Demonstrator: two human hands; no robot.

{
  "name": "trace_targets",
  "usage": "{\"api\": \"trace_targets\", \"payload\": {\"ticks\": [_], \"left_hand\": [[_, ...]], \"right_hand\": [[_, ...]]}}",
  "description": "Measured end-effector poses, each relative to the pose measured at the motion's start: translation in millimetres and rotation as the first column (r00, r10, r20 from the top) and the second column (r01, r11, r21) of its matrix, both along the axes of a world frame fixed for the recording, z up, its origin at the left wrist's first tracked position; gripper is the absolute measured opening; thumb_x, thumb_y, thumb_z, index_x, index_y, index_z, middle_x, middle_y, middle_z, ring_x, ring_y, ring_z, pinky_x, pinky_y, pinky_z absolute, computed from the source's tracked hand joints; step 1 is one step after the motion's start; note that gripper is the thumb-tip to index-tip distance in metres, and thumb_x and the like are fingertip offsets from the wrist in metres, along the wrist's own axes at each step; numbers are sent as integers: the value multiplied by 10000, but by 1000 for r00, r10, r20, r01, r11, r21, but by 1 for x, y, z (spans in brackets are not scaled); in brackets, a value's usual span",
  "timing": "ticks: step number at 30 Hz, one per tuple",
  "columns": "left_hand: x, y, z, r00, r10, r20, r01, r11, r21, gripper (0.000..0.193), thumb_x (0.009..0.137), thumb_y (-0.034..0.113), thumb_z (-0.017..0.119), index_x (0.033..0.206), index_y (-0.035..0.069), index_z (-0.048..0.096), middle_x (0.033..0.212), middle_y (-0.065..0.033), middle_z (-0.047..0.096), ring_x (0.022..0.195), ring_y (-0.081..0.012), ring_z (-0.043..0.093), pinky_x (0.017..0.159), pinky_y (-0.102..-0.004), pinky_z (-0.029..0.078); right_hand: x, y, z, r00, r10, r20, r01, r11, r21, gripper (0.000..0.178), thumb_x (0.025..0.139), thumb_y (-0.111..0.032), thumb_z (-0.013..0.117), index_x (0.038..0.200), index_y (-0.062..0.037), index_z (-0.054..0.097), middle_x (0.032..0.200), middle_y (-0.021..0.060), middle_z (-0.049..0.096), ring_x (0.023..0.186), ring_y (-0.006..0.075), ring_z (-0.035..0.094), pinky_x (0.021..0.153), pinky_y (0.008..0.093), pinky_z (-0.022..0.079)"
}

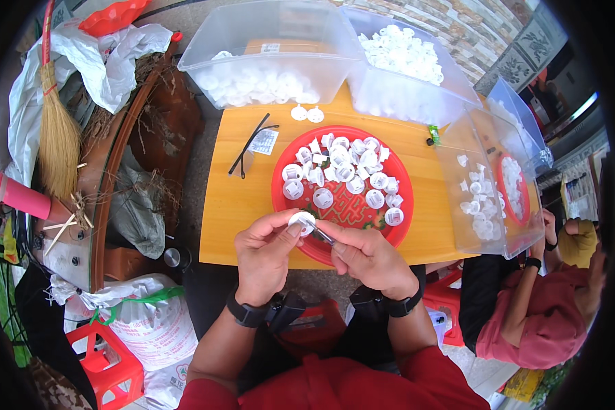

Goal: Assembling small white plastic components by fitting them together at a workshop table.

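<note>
Over the near rim of a red round tray (404, 236), my left hand (263, 256) pinches a small round white plastic part (301, 223) between thumb and fingers. My right hand (372, 256) grips a slim metal tool (324, 236), its tip at the white part's right edge. Whether it is a blade or tweezers I cannot tell. Many similar white parts (345, 160) lie loosely heaped on the tray, mostly toward its far side, some with grey faces showing. Bare patches of the tray show a gold pattern.
Clear plastic bins (270, 41) of white parts line the table's (236, 225) far and right sides. Folded glasses (249, 147) lie left of the tray; two white discs (307, 113) lie behind it. A co-worker (533, 307) sits at the right. A broom (58, 130) leans at the left.
</note>
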State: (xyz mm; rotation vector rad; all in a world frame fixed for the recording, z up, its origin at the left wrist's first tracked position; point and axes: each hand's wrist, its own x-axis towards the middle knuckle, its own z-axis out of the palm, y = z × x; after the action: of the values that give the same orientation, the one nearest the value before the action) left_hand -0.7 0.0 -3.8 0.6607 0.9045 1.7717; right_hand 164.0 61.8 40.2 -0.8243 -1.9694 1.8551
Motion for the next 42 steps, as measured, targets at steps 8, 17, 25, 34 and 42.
{"api": "trace_targets", "payload": {"ticks": [8,17,25,34,42], "left_hand": [[1,0,2,1000,-9,21,10,999,-35,212,842,-24,549,1050,-45,586,945,-138,634,794,-157,600,672,-251,480],[3,0,1,998,9,-58,-13,997,-75,214,828,-31,571,1040,-42,593,942,-129,635,794,-157,607,659,-249,488],[4,-1,1,996,8,-90,-16,996,-84,213,832,-30,565,1043,-43,592,946,-129,635,803,-162,608,660,-250,487],[7,-2,3,987,41,-155,-52,997,-65,214,826,-43,566,1039,-48,591,948,-135,634,803,-166,610,677,-256,492],[7,-2,1,958,78,-277,-94,994,-47,210,816,-48,578,1025,-52,594,926,-129,639,781,-151,610,668,-252,497]], "right_hand": [[3,-12,0,989,-116,96,77,936,344,404,854,-36,474,1257,-39,459,638,86,521,595,189,538,559,299,432],[-1,-20,2,958,-243,154,78,736,673,374,794,-31,527,1167,-7,512,725,151,563,648,314,576,567,394,462],[-1,-22,1,947,-256,192,28,666,746,389,781,-30,534,1166,13,502,716,144,553,622,294,571,533,390,457],[-4,-25,10,932,-250,264,-49,633,772,442,727,-1,533,1162,59,477,724,146,559,623,285,579,535,373,470],[-7,-29,13,892,-272,361,-164,550,819,479,702,-10,540,1170,69,470,703,133,549,592,264,576,517,349,472]]}}
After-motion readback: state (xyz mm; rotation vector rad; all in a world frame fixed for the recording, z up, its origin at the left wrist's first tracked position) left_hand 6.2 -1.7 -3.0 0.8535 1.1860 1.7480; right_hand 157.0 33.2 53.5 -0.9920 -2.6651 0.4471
